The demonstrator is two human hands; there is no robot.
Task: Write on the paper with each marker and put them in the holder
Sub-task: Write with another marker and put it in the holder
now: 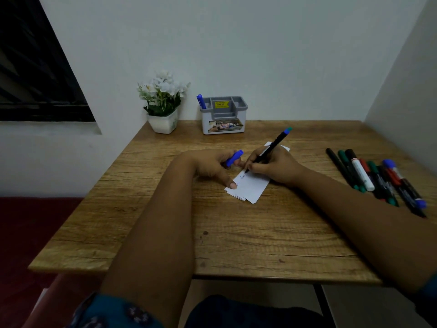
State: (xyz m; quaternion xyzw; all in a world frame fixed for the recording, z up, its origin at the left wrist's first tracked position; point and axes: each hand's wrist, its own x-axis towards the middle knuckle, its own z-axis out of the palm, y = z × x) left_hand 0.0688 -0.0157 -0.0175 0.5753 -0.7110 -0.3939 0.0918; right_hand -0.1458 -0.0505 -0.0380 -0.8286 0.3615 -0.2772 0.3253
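A small stack of white paper slips (251, 187) lies mid-table with blue writing on the top slip. My right hand (274, 165) grips a black marker (272, 146) with a blue end, its tip touching the paper. My left hand (212, 165) holds the marker's blue cap (234, 158) between its fingers, and the thumb presses down the paper's left corner. At the back stands a grey and white holder (223, 116) with one blue marker (201, 101) upright in its left slot. Several more markers (376, 179) lie in a row on the table's right side.
A white pot of white flowers (163, 104) stands left of the holder against the wall. Another white slip (285, 147) peeks out behind my right hand. The wooden table (236, 237) meets walls at the back and right; its left edge drops off.
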